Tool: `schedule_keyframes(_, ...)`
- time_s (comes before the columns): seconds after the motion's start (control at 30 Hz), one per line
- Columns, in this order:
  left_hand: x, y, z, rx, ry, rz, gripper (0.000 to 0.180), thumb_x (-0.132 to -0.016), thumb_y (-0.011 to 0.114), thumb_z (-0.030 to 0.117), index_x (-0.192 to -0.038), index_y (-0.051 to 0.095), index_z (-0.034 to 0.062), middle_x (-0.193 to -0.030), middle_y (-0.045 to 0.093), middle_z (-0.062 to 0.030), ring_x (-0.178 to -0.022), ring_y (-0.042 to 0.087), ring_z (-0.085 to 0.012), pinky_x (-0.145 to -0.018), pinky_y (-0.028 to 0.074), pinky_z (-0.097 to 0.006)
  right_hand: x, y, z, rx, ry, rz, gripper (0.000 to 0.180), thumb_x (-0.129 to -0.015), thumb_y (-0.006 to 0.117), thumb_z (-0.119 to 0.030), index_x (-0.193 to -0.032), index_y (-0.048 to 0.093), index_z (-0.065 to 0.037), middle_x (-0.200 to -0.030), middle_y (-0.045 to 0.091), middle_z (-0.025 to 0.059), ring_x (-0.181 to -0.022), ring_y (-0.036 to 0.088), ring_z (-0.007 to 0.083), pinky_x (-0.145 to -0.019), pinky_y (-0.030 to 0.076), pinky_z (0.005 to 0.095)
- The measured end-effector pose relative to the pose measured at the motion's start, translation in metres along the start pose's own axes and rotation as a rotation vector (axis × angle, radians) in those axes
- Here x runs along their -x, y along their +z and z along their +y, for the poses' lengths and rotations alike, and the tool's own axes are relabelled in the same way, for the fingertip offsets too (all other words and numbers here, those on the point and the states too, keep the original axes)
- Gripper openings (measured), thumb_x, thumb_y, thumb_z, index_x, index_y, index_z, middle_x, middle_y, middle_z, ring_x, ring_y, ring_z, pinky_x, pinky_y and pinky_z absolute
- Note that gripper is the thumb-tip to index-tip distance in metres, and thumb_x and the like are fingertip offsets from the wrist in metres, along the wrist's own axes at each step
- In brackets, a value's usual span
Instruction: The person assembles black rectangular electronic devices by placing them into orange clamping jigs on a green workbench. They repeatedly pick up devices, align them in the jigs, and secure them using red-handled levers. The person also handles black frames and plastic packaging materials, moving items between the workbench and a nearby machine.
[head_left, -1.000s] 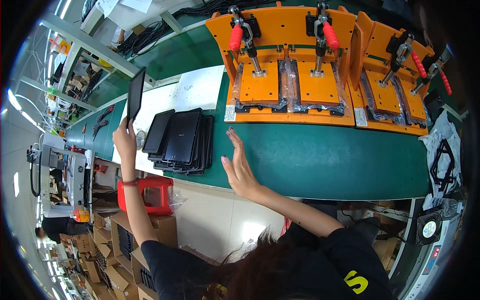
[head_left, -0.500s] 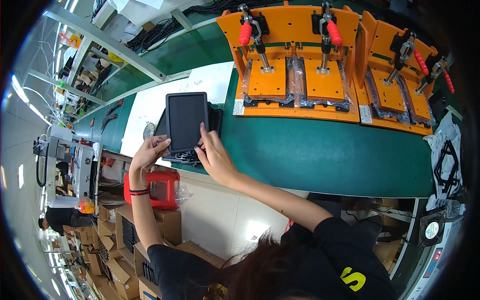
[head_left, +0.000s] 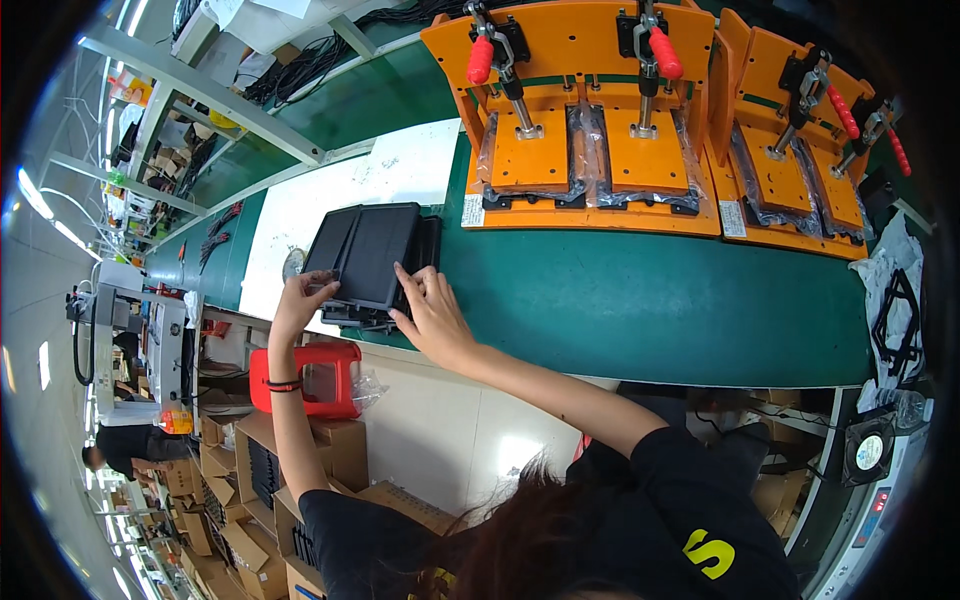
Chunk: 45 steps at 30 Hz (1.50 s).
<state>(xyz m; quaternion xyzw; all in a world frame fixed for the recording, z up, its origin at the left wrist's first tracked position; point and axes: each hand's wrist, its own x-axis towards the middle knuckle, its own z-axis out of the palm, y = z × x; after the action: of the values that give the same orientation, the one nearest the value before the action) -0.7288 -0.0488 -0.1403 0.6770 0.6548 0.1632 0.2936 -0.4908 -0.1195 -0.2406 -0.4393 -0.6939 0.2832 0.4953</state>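
A black rectangular panel with a raised rim lies on or just over a stack of similar black panels at the front edge of the bench. My left hand is at its lower left corner, thumb and fingers pinched on the edge. On the opposite side, my right hand holds the lower right corner, with the index finger along the right edge and the thumb beneath. The undersides of the panels are hidden.
Two orange clamping fixtures with red-handled toggle clamps stand at the back right of the green bench. White sheets lie behind the stack. Below the bench are a red stool and cardboard boxes.
The panel has gone from tilted up toward me to lying flatter on the stack. Both hands have moved with it, the left slightly lower.
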Motion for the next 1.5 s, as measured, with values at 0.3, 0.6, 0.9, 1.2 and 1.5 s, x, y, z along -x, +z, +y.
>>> schedule_keyframes(0.3, 0.05, 0.107, 0.015, 0.21, 0.093, 0.916, 0.054, -0.101, 0.036, 0.03, -0.138, 0.03, -0.0084, -0.14, 0.033, -0.0241, -0.131, 0.032, -0.0335, -0.11, 0.022, -0.042, -0.154, -0.031, 0.053, -0.096, -0.069, 0.353, 0.029, -0.088, 0.054, -0.024, -0.107, 0.056, -0.001, -0.105, 0.057, 0.0196, -0.102, 0.053, 0.0361, -0.089, 0.041, 0.0441)
schedule_keyframes(0.6, 0.03, 0.202, 0.065, 0.499, -0.088, 1.124, 0.062, -0.102, 0.017, 0.039, -0.148, 0.007, -0.0022, -0.155, 0.003, -0.0206, -0.144, 0.002, -0.0303, -0.117, 0.004, -0.043, -0.219, 0.005, 0.108, -0.291, 0.124, -0.727, 0.069, -0.098, 0.028, -0.051, -0.125, 0.051, 0.008, -0.133, 0.049, 0.0253, -0.124, 0.046, 0.0329, -0.107, 0.031, 0.0361)
schedule_keyframes(0.9, 0.026, 0.222, 0.064, 0.405, -0.108, 1.192, 0.063, -0.103, 0.025, 0.034, -0.147, 0.003, -0.0043, -0.154, -0.001, -0.0229, -0.144, 0.0, -0.0326, -0.116, 0.003, -0.044, -0.198, 0.011, 0.11, -0.241, 0.021, -0.828, 0.058, -0.099, 0.032, -0.043, -0.133, 0.048, 0.001, -0.142, 0.042, 0.0185, -0.132, 0.038, 0.0301, -0.11, 0.026, 0.0329)
schedule_keyframes(1.2, 0.035, 0.23, 0.076, 0.212, 0.035, 1.327, 0.075, -0.099, 0.034, 0.044, -0.145, 0.008, -0.0092, -0.151, 0.008, -0.0293, -0.142, 0.009, -0.0372, -0.115, 0.004, -0.047, -0.2, -0.045, 0.114, -0.077, -0.086, -0.303, 0.038, -0.097, 0.039, -0.016, -0.13, 0.049, -0.001, -0.13, 0.053, 0.0227, -0.121, 0.049, 0.0382, -0.102, 0.038, 0.0392)
schedule_keyframes(1.5, 0.099, 0.368, 0.269, 1.07, 0.714, 0.334, 0.054, -0.097, 0.037, 0.027, -0.14, 0.028, -0.0043, -0.142, 0.032, -0.0223, -0.131, 0.037, -0.0321, -0.108, 0.031, -0.045, 0.092, -0.288, -0.017, -0.119, -0.177, 0.333, 0.034, -0.099, 0.042, -0.016, -0.129, 0.047, -0.001, -0.121, 0.057, 0.0172, -0.116, 0.054, 0.0267, -0.097, 0.043, 0.036)
